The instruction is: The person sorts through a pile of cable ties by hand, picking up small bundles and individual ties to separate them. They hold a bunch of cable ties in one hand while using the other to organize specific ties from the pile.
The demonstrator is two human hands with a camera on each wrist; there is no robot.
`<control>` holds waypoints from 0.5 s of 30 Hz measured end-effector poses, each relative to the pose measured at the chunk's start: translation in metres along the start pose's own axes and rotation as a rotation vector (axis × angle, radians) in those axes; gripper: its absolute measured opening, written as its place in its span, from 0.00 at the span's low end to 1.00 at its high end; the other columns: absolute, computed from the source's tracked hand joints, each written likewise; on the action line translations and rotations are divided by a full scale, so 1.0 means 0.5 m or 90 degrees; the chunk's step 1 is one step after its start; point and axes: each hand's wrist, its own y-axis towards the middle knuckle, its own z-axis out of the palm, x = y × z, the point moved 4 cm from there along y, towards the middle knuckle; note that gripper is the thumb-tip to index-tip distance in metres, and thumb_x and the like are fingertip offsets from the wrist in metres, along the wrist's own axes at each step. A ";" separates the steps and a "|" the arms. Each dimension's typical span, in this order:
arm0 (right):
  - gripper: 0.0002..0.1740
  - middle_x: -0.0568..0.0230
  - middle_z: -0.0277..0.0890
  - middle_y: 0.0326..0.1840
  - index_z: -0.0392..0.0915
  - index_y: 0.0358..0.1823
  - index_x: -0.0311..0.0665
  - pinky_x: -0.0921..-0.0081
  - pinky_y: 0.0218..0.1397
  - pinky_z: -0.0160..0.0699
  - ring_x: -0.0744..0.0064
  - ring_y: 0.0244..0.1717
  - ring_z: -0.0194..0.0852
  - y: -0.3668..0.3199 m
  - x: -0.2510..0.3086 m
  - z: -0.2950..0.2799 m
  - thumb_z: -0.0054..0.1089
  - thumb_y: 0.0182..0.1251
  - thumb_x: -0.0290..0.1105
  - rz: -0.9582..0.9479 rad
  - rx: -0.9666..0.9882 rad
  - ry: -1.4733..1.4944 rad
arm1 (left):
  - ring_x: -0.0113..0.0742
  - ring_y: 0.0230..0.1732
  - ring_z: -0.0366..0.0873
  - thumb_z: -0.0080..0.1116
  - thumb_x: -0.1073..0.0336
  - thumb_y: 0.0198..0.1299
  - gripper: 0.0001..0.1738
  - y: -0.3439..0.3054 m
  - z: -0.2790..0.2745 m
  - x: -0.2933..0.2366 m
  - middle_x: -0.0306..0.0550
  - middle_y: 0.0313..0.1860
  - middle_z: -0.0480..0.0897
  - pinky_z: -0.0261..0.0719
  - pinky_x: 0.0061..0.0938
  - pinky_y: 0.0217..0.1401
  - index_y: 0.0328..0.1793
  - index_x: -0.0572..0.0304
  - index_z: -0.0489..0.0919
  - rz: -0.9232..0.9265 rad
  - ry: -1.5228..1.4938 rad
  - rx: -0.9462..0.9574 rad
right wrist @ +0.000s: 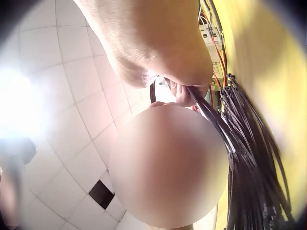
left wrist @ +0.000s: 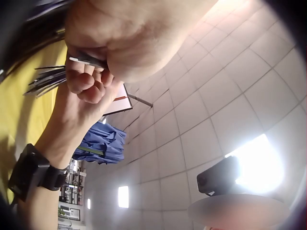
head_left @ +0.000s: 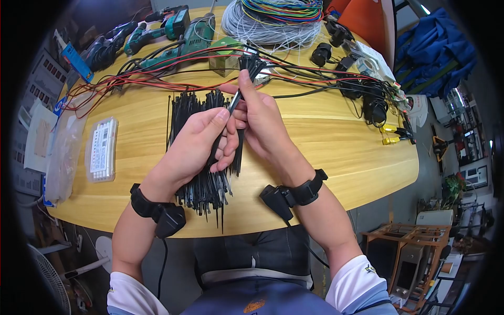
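Over a pile of black cable ties [head_left: 205, 191] on the wooden table, both hands hold one slim bundle of cable ties [head_left: 251, 65]. My left hand [head_left: 193, 137] grips the lower part of the bundle, its thumb lying along the strands and its fingers curled. Higher up, my right hand [head_left: 265, 122] holds the same bundle, thumb pointing up just below the clustered heads. In the right wrist view the dark strands [right wrist: 207, 108] come out from under the curled fingers and slant down beside the pile. The left palm hides most of the grip in the left wrist view.
Red and black wires [head_left: 157, 84] run across the table behind the hands. A green power tool [head_left: 197, 39] and a large coil of grey cable [head_left: 270, 26] sit at the back. To the left lies a clear case of white pens [head_left: 102, 149]; yellow-handled clamps [head_left: 391, 134] lie right.
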 end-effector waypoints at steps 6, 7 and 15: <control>0.41 0.81 0.49 0.21 0.73 0.55 0.22 0.86 0.23 0.51 0.88 0.20 0.47 0.004 0.002 -0.003 0.53 0.70 0.63 0.014 -0.010 0.048 | 0.25 0.15 0.70 0.35 0.56 0.80 0.19 -0.001 0.001 -0.004 0.40 0.21 0.72 0.62 0.17 0.14 0.39 0.60 0.69 0.029 0.014 0.025; 0.41 0.81 0.48 0.22 0.73 0.55 0.22 0.87 0.23 0.52 0.88 0.20 0.46 0.007 0.002 -0.004 0.53 0.70 0.63 0.010 0.001 0.063 | 0.25 0.15 0.70 0.35 0.56 0.80 0.19 -0.001 -0.001 -0.006 0.40 0.21 0.72 0.63 0.17 0.14 0.39 0.60 0.69 0.042 0.003 0.017; 0.33 0.79 0.55 0.21 0.74 0.54 0.25 0.83 0.24 0.60 0.85 0.20 0.54 0.002 0.002 0.004 0.52 0.75 0.56 -0.003 0.032 -0.028 | 0.26 0.13 0.71 0.36 0.56 0.79 0.18 0.001 -0.009 0.000 0.41 0.19 0.74 0.63 0.18 0.11 0.42 0.61 0.70 -0.025 0.053 -0.028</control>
